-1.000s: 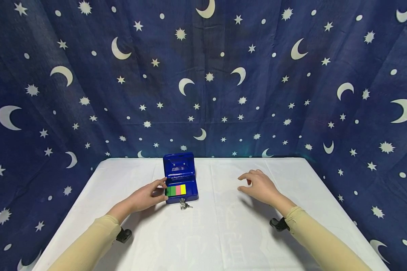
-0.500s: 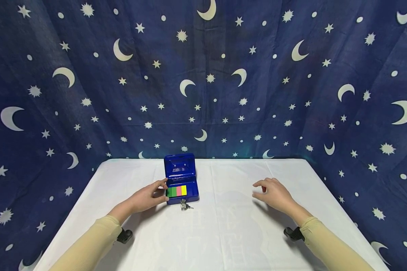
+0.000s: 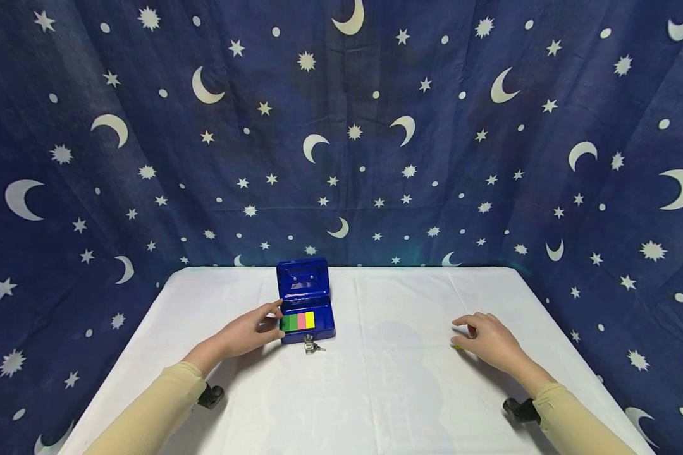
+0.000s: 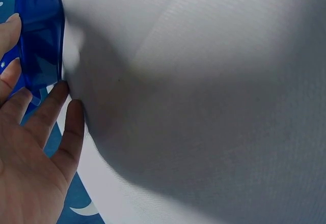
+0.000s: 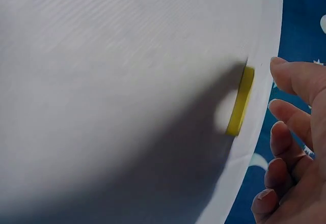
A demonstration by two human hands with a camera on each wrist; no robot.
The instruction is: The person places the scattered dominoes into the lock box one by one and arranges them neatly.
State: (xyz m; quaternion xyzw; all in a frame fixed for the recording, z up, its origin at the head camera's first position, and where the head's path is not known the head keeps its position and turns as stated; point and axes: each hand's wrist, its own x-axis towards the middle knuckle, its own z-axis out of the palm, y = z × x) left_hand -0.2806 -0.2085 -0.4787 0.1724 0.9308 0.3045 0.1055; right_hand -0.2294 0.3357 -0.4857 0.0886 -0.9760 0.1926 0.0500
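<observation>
An open blue cash box (image 3: pixel 322 325) stands on the white cloth with its lid (image 3: pixel 301 275) raised at the back. A row of green, pink and yellow oblong pieces (image 3: pixel 298 321) sits inside. My left hand (image 3: pixel 250 330) touches the box's left side, its thumb and fingers spread along that wall; in the left wrist view the fingers are fairly straight. My right hand (image 3: pixel 492 341) is at the right of the table, fingers loosely bent and holding nothing. A yellow block (image 5: pixel 241 102) lies on the cloth beside its fingertips, apart from them; in the head view the thumb mostly hides it.
A small set of keys (image 3: pixel 310 344) hangs from the lock at the front of the cash box. White cloth (image 3: pixel 375 373) covers the table. A dark blue curtain (image 3: pixel 353 158) with moons and stars encloses the back and both sides.
My right hand has moved right and toward me, away from the cash box. A bit of yellow now shows beside its thumb. My left hand stays at the box.
</observation>
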